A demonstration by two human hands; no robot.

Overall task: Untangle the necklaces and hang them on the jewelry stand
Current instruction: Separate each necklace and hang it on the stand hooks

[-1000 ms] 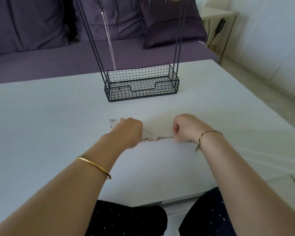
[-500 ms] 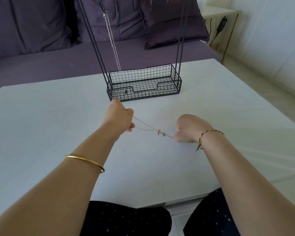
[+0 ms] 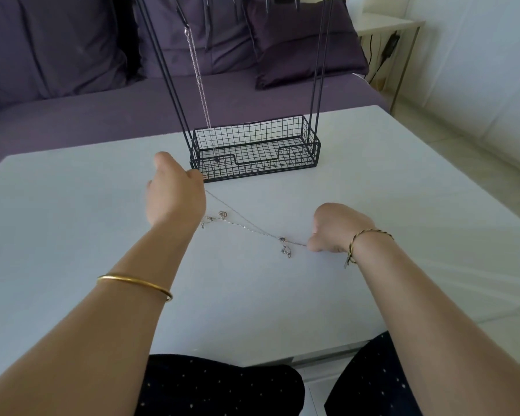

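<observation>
Head view, the only one. The stand (image 3: pixel 254 151) sits far-centre on the tabletop (image 3: pixel 72 229), with a wire basket at its base and thin posts running up out of frame. One silver necklace (image 3: pixel 199 82) already hangs on the stand's left side, its lower end dropping into the basket, so one piece is done. The rest is in front of the stand: a thin chain (image 3: pixel 246 226) pulled into a line between the hands. The left hand (image 3: pixel 176 193) is raised just beside the basket's near-left corner with fingers curled, pinching the chain's far end. The fingertips are mostly hidden, but the line runs straight into them. The right hand (image 3: pixel 336 228) is low at the tabletop, fisted, pinching the chain's near end. The hands are well apart. A small knot (image 3: pixel 282 240) sits on the chain just beside the right hand, with a charm dangling under it. A loose clump (image 3: pixel 213 219) of links and rings lies on the tabletop by the left wrist. The chain is too fine to tell whether this is one necklace or several. Judgement: untangling is partway through and not finished. Left to do: work out the knot and the clump, separate the pieces, and lift each onto the stand. The stand's top is cut off, so free hooks can't be counted.
</observation>
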